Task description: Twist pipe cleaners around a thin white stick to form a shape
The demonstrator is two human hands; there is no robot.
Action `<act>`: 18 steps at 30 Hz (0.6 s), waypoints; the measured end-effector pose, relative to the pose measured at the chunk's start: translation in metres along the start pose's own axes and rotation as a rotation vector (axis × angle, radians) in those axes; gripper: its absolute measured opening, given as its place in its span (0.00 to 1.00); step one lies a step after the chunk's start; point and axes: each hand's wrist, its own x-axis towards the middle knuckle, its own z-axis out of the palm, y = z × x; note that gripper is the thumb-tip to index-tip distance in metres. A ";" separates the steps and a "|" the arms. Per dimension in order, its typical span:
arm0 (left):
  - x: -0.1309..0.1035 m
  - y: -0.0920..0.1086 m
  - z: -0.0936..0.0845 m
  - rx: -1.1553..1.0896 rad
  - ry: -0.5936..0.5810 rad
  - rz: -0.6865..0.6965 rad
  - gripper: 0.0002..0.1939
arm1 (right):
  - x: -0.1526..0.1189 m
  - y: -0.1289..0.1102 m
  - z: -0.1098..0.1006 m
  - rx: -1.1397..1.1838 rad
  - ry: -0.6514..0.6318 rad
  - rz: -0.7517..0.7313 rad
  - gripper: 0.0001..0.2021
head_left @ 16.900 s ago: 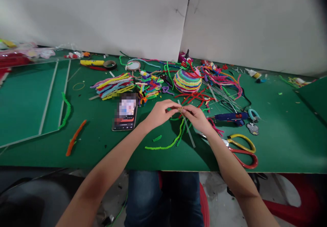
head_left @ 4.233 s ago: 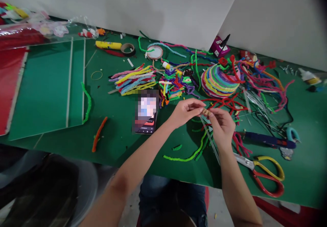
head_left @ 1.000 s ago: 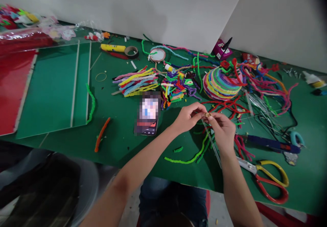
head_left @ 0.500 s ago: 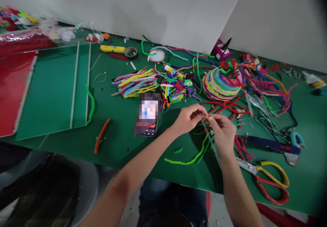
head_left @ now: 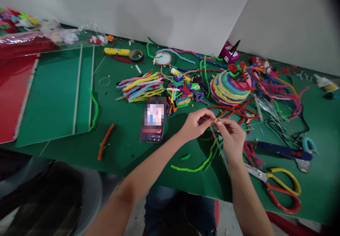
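Over the right half of the green table, my left hand [head_left: 198,123] and my right hand [head_left: 233,136] meet, fingertips pinched together. Between them is a small tan piece [head_left: 216,121], too small to name. A thin clear strip [head_left: 220,149] slants down from the fingers past my right wrist. Under and around my hands lie red pipe cleaners [head_left: 233,111] and light green pipe cleaners [head_left: 198,168]. Left of my left hand rests a phone [head_left: 156,136], its screen blurred out.
Scissors [head_left: 283,190] with yellow and red handles lie right of my right forearm, below a dark blue glue gun [head_left: 284,151]. Beyond my hands are a round striped pipe-cleaner bundle [head_left: 230,89], cut pipe cleaners [head_left: 142,85] and a tape roll [head_left: 136,55]. A white partition [head_left: 132,12] stands behind.
My hands stay in nearly the same place, pinching the small tan piece, which seems slightly turned. Nothing else on the table has visibly moved.
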 end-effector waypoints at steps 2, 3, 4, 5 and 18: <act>0.000 0.000 0.001 -0.029 0.010 -0.018 0.06 | 0.000 0.000 0.001 0.021 0.005 0.004 0.09; 0.000 0.000 0.001 -0.045 0.014 -0.028 0.06 | 0.001 0.000 0.001 0.026 0.006 0.004 0.09; 0.000 -0.001 0.001 -0.063 0.015 -0.038 0.06 | 0.001 0.000 0.002 0.027 0.008 0.002 0.09; 0.001 -0.001 0.001 -0.081 0.016 -0.047 0.06 | 0.001 0.000 0.002 0.025 0.010 0.000 0.09; 0.006 0.002 0.000 -0.239 -0.023 -0.180 0.09 | 0.001 0.002 0.001 0.019 -0.012 -0.015 0.09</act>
